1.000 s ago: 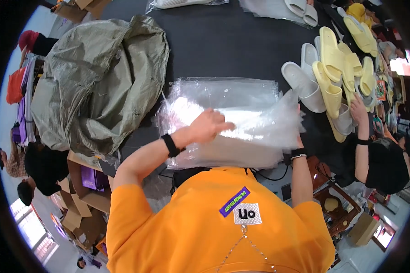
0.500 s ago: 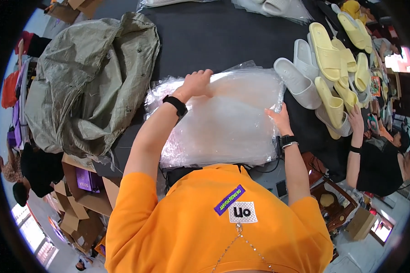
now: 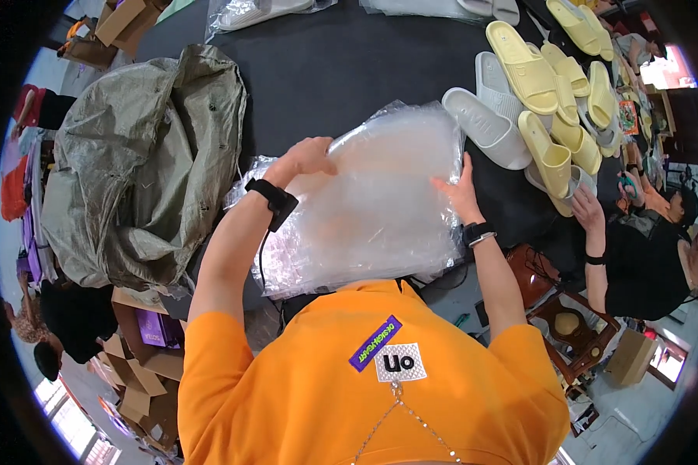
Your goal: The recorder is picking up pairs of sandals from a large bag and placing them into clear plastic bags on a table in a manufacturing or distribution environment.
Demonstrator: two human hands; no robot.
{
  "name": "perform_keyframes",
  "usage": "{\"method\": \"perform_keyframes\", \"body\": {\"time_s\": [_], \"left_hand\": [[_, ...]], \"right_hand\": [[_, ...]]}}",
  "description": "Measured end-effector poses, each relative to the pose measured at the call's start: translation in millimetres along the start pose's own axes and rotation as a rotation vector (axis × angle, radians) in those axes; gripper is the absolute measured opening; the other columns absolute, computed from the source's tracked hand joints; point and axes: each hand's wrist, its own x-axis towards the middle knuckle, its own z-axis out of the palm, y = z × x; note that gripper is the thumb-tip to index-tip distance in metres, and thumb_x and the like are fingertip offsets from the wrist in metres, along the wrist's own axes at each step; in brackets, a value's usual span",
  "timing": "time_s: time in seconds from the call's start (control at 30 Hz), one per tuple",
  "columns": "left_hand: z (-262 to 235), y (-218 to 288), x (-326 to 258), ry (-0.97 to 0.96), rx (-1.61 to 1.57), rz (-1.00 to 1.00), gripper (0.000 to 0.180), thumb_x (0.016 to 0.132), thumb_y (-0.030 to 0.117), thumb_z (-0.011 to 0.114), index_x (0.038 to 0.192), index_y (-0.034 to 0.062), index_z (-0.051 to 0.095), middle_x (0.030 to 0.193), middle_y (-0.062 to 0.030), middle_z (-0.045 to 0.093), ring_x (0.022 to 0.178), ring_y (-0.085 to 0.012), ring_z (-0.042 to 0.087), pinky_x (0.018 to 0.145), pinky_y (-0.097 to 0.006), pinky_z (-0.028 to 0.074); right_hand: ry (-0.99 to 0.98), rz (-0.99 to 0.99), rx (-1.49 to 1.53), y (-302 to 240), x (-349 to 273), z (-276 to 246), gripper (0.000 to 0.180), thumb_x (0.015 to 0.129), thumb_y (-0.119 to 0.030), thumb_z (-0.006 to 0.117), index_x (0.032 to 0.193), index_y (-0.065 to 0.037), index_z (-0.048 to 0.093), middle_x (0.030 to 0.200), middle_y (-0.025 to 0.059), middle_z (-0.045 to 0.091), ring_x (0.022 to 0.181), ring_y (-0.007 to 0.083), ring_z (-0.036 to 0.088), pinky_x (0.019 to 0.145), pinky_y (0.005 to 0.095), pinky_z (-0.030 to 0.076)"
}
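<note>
A thick stack of clear plastic bags (image 3: 372, 209) lies on the black table (image 3: 341, 70) in front of me. My left hand (image 3: 309, 155) grips the top bag at its far left edge and lifts it slightly. My right hand (image 3: 459, 190) rests flat against the right side of the stack, fingers spread. Both wrists wear dark bands.
A large grey-green woven sack (image 3: 143, 163) is heaped at the left. Yellow slippers (image 3: 554, 85) and white slippers (image 3: 488, 116) lie at the right. Another person's hand (image 3: 585, 208) reaches in at the right edge. Cardboard boxes (image 3: 139, 387) sit on the floor, lower left. Bagged slippers (image 3: 256, 12) lie at the far edge.
My left hand slid from the middle of the stack to its far left edge and took hold of a bag. My right hand came up onto the stack's right side.
</note>
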Motion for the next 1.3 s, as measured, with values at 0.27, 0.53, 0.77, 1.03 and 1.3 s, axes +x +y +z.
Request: {"method": "perform_keyframes", "body": {"time_s": [0.27, 0.53, 0.77, 1.03, 1.3], "left_hand": [[22.2, 3.8, -14.7, 0.538, 0.332, -0.057, 0.081, 0.052, 0.027, 0.078, 0.125, 0.0197, 0.043, 0.125, -0.0128, 0.043, 0.116, -0.0358, 0.039, 0.090, -0.053, 0.030], [109.3, 33.7, -104.1, 0.513, 0.454, 0.276, 0.079, 0.065, 0.050, 0.067, 0.134, 0.0303, 0.033, 0.144, -0.0135, 0.015, 0.131, -0.0424, 0.007, 0.094, -0.067, 0.008], [147.8, 0.4, -127.4, 0.359, 0.421, 0.054, 0.090, 0.060, 0.061, 0.064, 0.136, 0.0302, 0.027, 0.144, -0.0169, 0.013, 0.131, -0.0433, 0.006, 0.092, -0.069, 0.010], [153.5, -4.0, -127.7, 0.400, 0.433, 0.080, 0.090, 0.064, 0.063, 0.059, 0.138, 0.0300, 0.021, 0.145, -0.0172, 0.007, 0.132, -0.0416, -0.003, 0.093, -0.070, 0.006], [126.4, 1.1, -138.8, 0.342, 0.411, 0.108, 0.067, 0.073, 0.046, 0.062, 0.131, 0.0226, 0.038, 0.140, -0.0139, 0.026, 0.129, -0.0370, 0.022, 0.097, -0.060, 0.022]], "right_hand": [[-0.295, -0.762, -0.742, -16.9, -90.2, 42.9, 0.080, 0.066, -0.051, 0.065, 0.132, -0.018, 0.036, 0.142, 0.0127, 0.020, 0.132, 0.0357, 0.013, 0.095, 0.0679, 0.005], [-0.361, -0.640, -0.766, 16.7, -93.4, 56.1, 0.076, 0.064, -0.056, 0.063, 0.131, -0.029, 0.038, 0.144, 0.0087, 0.018, 0.133, 0.0338, 0.008, 0.093, 0.0701, 0.001], [-0.479, -0.696, -0.696, 20.6, -90.1, 52.7, 0.077, 0.064, -0.058, 0.062, 0.131, -0.030, 0.037, 0.143, 0.0092, 0.018, 0.133, 0.0336, 0.006, 0.093, 0.0693, -0.003], [-0.514, -0.845, -0.790, -22.8, -108.6, 65.8, 0.067, 0.067, -0.048, 0.064, 0.125, -0.021, 0.045, 0.141, 0.0119, 0.022, 0.132, 0.0345, 0.009, 0.092, 0.0711, 0.001], [-0.561, -0.750, -0.856, 9.3, -110.8, 90.0, 0.083, 0.063, -0.054, 0.065, 0.133, -0.023, 0.034, 0.145, 0.0114, 0.013, 0.133, 0.0369, 0.003, 0.091, 0.0716, 0.000]]}}
